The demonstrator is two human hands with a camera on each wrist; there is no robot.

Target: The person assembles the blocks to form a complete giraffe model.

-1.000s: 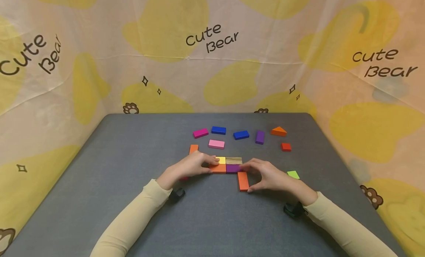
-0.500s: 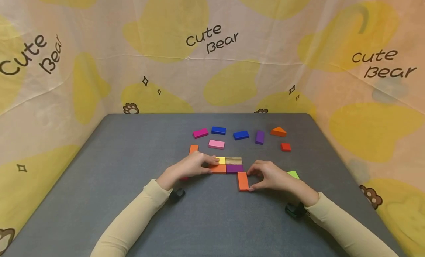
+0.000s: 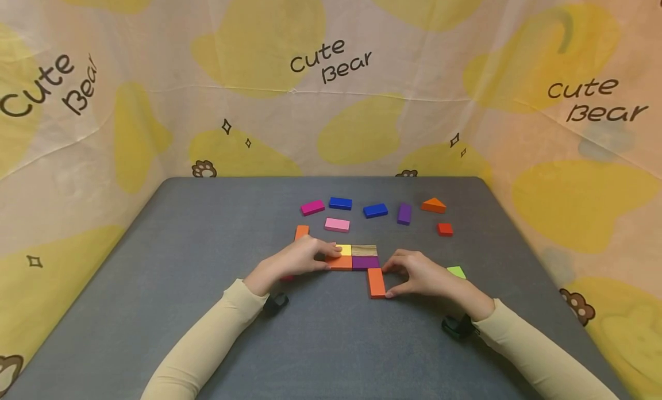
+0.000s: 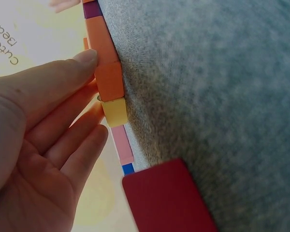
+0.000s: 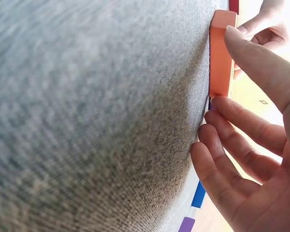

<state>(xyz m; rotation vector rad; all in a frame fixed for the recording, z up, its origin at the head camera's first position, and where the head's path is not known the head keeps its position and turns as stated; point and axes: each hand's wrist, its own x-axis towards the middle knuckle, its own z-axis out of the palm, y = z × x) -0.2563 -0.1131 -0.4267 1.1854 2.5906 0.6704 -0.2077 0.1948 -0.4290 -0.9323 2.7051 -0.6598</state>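
Flat rectangular toy blocks lie joined in the middle of the table. My left hand (image 3: 297, 256) rests its thumb on an orange block (image 3: 340, 264) and its fingertips on the yellow block (image 3: 343, 250) behind it. Beside these lie a wood-grain block (image 3: 364, 250) and a purple block (image 3: 365, 263). My right hand (image 3: 421, 273) holds a second orange block (image 3: 376, 283), set lengthwise under the purple one's right end. In the right wrist view, its thumb is at the near end of this orange block (image 5: 222, 58) and its index finger at the far end.
Behind the group lie a magenta block (image 3: 312, 207), blue blocks (image 3: 375, 210), a pink block (image 3: 337, 224), another purple block (image 3: 405, 214), an orange triangle (image 3: 433, 204) and a red block (image 3: 445, 229). A lime block (image 3: 457, 272) is partly behind my right hand. A red block (image 4: 166, 198) sits near my left wrist.
The right index finger has left the purple block for the upright orange block's far corner. That block has shifted slightly left. The left hand stays put.
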